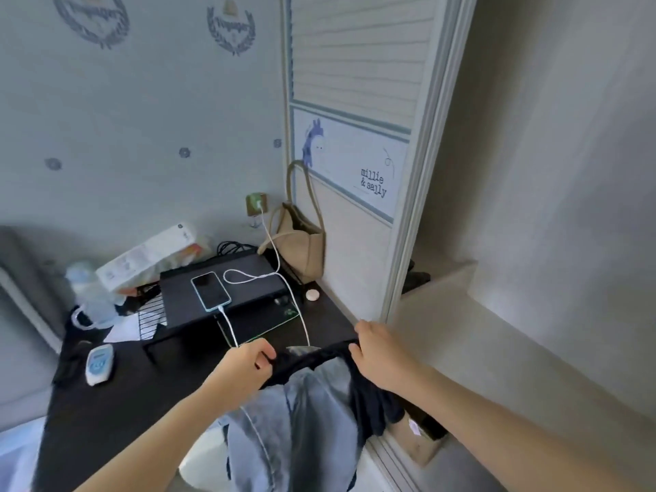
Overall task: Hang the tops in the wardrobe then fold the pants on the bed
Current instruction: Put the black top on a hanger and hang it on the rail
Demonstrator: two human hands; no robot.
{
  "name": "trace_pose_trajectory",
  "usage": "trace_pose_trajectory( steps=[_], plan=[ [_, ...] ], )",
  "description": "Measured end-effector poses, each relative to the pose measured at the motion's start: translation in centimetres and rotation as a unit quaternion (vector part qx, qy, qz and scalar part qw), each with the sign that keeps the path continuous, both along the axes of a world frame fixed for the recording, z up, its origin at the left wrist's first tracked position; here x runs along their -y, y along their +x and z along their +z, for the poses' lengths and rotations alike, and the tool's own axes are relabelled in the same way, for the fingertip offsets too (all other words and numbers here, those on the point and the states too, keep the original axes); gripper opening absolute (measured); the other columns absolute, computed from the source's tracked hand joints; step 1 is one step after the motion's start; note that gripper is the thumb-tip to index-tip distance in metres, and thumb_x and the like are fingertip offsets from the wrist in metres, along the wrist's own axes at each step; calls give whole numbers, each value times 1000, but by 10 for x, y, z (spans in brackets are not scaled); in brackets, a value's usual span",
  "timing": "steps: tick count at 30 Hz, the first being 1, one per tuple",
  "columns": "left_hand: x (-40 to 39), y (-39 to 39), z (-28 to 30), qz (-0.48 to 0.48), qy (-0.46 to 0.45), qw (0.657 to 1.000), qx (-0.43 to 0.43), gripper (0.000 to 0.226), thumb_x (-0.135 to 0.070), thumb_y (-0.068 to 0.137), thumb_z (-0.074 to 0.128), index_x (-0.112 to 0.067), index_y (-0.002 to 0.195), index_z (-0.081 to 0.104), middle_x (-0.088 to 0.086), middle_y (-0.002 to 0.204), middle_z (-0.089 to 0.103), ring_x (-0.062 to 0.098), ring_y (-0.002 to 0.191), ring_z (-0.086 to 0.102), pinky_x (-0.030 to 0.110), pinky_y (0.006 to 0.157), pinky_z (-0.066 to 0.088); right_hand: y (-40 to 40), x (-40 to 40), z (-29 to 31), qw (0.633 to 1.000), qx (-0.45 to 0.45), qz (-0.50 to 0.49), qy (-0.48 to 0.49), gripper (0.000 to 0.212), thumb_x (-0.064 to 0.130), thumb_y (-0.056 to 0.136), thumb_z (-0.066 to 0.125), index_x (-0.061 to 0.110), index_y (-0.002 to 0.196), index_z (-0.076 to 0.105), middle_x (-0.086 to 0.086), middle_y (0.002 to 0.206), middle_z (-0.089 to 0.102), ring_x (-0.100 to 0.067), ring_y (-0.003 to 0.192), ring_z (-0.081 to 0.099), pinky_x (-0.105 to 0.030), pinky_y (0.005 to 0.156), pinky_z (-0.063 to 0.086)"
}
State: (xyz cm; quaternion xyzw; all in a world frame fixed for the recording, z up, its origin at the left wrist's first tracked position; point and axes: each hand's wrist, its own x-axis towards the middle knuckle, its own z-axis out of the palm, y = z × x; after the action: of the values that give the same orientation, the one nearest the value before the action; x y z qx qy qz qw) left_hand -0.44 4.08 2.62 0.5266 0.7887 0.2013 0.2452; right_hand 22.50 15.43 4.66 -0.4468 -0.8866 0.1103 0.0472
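Note:
A black garment hangs between my two hands at the bottom centre of the head view. My left hand grips its upper left edge with curled fingers. My right hand holds the upper right edge. A light blue denim piece hangs below and inside the black fabric, down to the frame's lower edge. To the right, the wardrobe's sliding door stands pushed aside, and its pale interior wall is exposed. Neither a hanger nor the bed can be seen.
A dark desk lies to the left, holding a black riser, a charging phone, a water bottle and a white-blue device. A beige bag hangs by the wardrobe door. A cardboard box sits on the wardrobe floor.

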Motion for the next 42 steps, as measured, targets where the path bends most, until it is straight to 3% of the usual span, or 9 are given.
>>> trace_pose_trajectory(
  steps=[6, 12, 17, 24, 28, 31, 34, 37, 42],
  plan=[
    [5, 3, -57, -37, -35, 998, 33, 23, -21, 95, 49, -28, 113, 61, -11, 106, 62, 7, 94, 58, 12, 74, 43, -19, -25, -71, 986, 109, -94, -82, 58, 45, 98, 42, 11, 142, 25, -14, 139, 33, -38, 124, 37, -42, 93, 44],
    [-23, 19, -76, -39, -39, 993, 101, 28, -37, 100, 44, -36, 124, 60, -15, 90, 66, -4, 63, 55, 12, 53, 38, -25, -37, -83, 985, 157, -72, 18, 21, 14, 97, 43, 13, 118, 44, -10, 124, 43, -32, 109, 45, -39, 82, 43],
    [-49, 26, -67, 64, -26, 968, 243, 46, -43, 102, 40, -18, 138, 52, 1, 135, 58, 19, 126, 52, 28, 106, 37, -44, -18, -29, 998, -28, -44, 41, 18, 14, 94, 41, 10, 108, 51, -5, 106, 52, -24, 96, 52, -37, 79, 46],
    [-60, -12, -34, 308, 41, 648, 696, 61, -60, 90, 52, -11, 126, 58, 19, 125, 63, 35, 116, 59, 48, 104, 44, -29, 60, 22, 959, -205, 133, 144, 24, 17, 76, 45, 15, 99, 54, 6, 91, 49, -11, 79, 44, -22, 65, 38],
    [-49, -31, -15, 351, 213, 621, 668, 42, 6, 89, 50, -10, 127, 54, 17, 118, 65, 31, 88, 67, 43, 68, 57, 8, 66, -18, 991, -89, 95, 39, 34, 29, 86, 50, 22, 119, 49, 12, 112, 40, -6, 100, 42, -21, 76, 47],
    [-42, -23, 15, 285, 252, 610, 696, 39, 9, 85, 48, -18, 110, 60, 14, 114, 68, 27, 85, 73, 42, 68, 59, 20, 66, -40, 992, -50, 100, -54, 36, 32, 91, 55, 23, 125, 51, 10, 117, 44, -9, 110, 41, -24, 94, 41],
    [-30, 3, 46, 171, 233, 704, 649, 28, -6, 87, 57, -20, 108, 67, 15, 115, 69, 25, 95, 71, 38, 79, 58, 20, 68, -33, 974, -146, 18, -173, 26, 33, 94, 56, 25, 118, 58, 10, 113, 53, -6, 105, 51, -17, 92, 43],
    [-10, 40, 63, 27, 204, 776, 596, 24, -13, 88, 62, -19, 110, 71, 14, 112, 71, 27, 101, 69, 33, 81, 57, 13, 62, 1, 887, -349, -136, -270, 37, 46, 96, 47, 15, 111, 61, 9, 101, 62, 0, 92, 60, -21, 86, 52],
    [29, 82, 55, -126, 127, 809, 560, 26, -20, 85, 66, -4, 105, 71, 24, 106, 69, 31, 97, 67, 34, 84, 54, 15, 68, 39, 565, -583, -280, -512, 61, 65, 88, 47, 18, 124, 59, -7, 121, 66, -23, 113, 62, -41, 104, 45]
  ],
)
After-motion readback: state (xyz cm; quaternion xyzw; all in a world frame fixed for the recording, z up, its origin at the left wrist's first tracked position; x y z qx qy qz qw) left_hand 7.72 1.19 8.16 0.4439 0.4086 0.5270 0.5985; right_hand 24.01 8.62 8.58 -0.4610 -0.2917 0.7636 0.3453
